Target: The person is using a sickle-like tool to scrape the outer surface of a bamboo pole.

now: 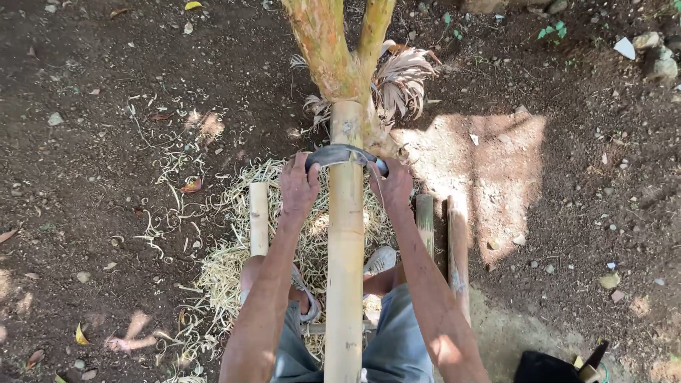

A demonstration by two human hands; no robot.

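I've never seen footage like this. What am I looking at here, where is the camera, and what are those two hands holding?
There is no machine here: a person works with two bare hands, and the one camera sits on their head, looking down. A long bamboo pole runs from between their knees up against a forked tree trunk. The left hand and right hand each grip one end of a curved blade laid across the pole. Below, on the dark soil, lies a pile of pale shavings, with shorter bamboo pieces beside the pole. A shoe shows under the right arm.
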